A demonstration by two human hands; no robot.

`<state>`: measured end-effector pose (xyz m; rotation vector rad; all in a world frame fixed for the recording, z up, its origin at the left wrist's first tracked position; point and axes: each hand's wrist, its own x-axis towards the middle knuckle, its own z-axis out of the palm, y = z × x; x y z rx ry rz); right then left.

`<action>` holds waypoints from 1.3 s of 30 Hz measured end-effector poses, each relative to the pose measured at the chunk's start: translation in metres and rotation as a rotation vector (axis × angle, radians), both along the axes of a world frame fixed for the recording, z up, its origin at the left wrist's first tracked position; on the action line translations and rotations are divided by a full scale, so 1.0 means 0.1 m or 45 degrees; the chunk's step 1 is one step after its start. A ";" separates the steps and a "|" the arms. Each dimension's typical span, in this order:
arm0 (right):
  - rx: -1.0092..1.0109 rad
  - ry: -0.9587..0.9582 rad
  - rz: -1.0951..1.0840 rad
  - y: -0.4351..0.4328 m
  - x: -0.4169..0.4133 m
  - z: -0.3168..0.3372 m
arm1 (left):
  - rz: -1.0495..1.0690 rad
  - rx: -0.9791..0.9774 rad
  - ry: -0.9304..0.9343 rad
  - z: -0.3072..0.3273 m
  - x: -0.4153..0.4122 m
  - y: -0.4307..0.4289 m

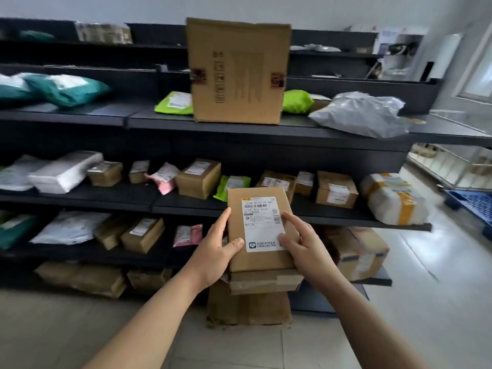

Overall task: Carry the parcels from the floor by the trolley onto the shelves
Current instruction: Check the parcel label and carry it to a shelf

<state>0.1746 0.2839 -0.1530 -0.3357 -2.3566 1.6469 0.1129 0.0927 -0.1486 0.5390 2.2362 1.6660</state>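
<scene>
Head view. The labelled parcel (262,225), a small brown carton, is held in the air in front of the dark shelves (239,134), level with the front edge of the third shelf down and short of it. Its long axis runs away from the person towards the shelves, the far end slightly raised. The white shipping label faces up, its barcode at the far end.

The left hand (221,251) grips the left long side, thumb laid on the top face near the label's lower corner. The right hand (300,243) grips the right long side, thumb and forefinger pressed on the label; its other fingers are hidden.

A second carton (266,282), taped, lies directly beneath the parcel; what bears it cannot be told. A tall carton (237,70) stands upright at the front edge of the upper shelf, with a grey bag (359,115) to its right. The pale tiled floor (239,347) lies below.
</scene>
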 end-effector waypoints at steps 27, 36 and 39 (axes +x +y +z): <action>0.255 0.089 0.898 -4.42 -2.04 0.11 | 0.909 -0.035 0.078 -0.04 -0.80 -4.36; 0.354 0.143 1.164 -5.38 -2.78 -0.03 | 1.223 -0.005 0.123 -0.16 -1.11 -5.19; 0.358 0.159 1.261 -5.68 -3.10 -0.01 | 1.307 -0.016 0.135 -0.17 -1.33 -5.44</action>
